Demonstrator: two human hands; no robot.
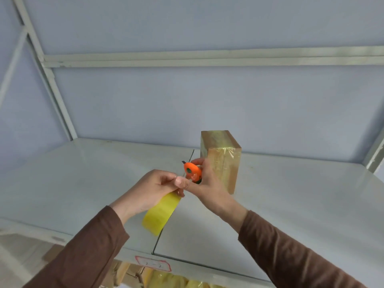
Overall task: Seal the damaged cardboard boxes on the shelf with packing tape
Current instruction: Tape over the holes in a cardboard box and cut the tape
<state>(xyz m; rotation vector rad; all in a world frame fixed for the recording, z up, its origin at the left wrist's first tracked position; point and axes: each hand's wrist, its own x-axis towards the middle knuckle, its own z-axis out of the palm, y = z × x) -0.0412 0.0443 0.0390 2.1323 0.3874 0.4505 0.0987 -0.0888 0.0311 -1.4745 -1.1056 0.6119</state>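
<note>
A small cardboard box (223, 161) stands upright on the white shelf (291, 196), wrapped in shiny clear tape. My left hand (153, 189) holds a yellowish roll of packing tape (161, 213) and pinches a tape strand near its thumb. My right hand (207, 183) grips a small orange cutter (192, 170) with a dark blade tip, just left of the box's lower part. The two hands touch at the fingertips. The strand of tape between them is hard to make out.
A seam (164, 229) runs across the shelf under my hands. A red-bordered label (152, 265) is stuck on the shelf's front edge. More cardboard and yellowish tape show on the level below (166, 279). Metal uprights (47, 80) frame the left side.
</note>
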